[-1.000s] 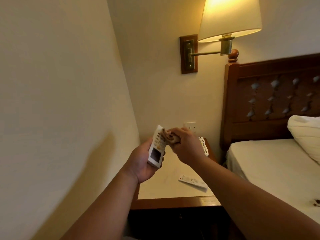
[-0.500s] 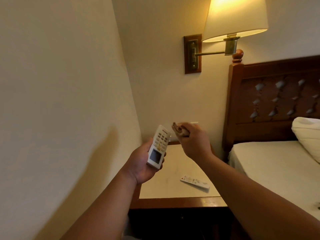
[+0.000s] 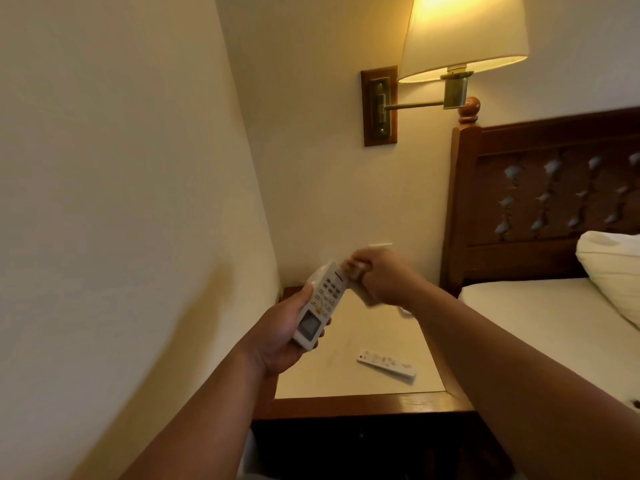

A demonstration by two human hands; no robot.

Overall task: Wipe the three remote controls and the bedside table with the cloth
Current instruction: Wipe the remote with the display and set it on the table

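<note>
My left hand (image 3: 280, 332) holds a white remote control with a small screen (image 3: 320, 306) upright above the bedside table (image 3: 363, 403). My right hand (image 3: 384, 280), blurred by motion, grips a folded beige cloth (image 3: 360, 284) that touches the remote's top right edge. A second white remote (image 3: 386, 367) lies flat on the table's pale top near the front right. Only a small white bit of a third remote (image 3: 405, 311) peeks out under my right wrist.
A cream wall runs close along the left. A lit wall lamp (image 3: 460, 36) on a brass arm hangs above the table. To the right stand a dark wooden headboard (image 3: 554, 199) and a bed (image 3: 540, 323) with a white pillow (image 3: 613, 268).
My right hand with the cloth lifted off the remote half a second ago and has now come back down onto its top end. The left hand tilted the remote slightly.
</note>
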